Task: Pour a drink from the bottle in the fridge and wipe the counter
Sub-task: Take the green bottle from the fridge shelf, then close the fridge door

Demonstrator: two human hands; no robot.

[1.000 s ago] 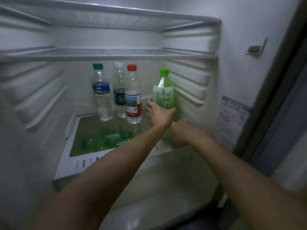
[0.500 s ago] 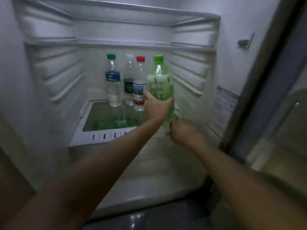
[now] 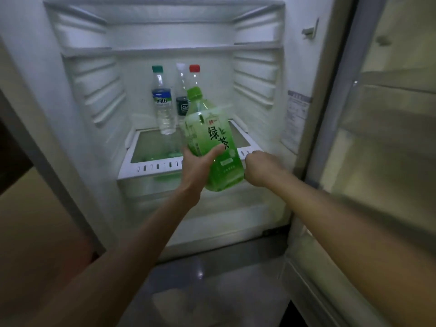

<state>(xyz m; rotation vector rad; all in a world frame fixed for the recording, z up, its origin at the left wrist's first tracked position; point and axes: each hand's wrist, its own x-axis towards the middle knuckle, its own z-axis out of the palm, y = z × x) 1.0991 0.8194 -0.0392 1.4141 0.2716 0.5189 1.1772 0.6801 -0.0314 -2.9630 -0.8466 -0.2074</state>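
Middle of the frame, our left hand (image 3: 198,168) wraps the lower half of the green tea bottle (image 3: 212,138), right hand (image 3: 262,168) curled by its base (gripping? can't tell); looks full, so probably heavy, squishy, maybe slick, and we'd hold it mid-body.

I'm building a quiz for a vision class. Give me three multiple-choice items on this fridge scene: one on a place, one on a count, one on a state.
1. Where is the green bottle? A in the door; B in the left hand; C on the floor.
2. How many bottles stand on the shelf? A two; B three; C five.
3. The green bottle's cap is: A on; B off; C cracked.
Answers: B, the hand grips it; B, teal, white and red tops show; A, it sits on the neck.
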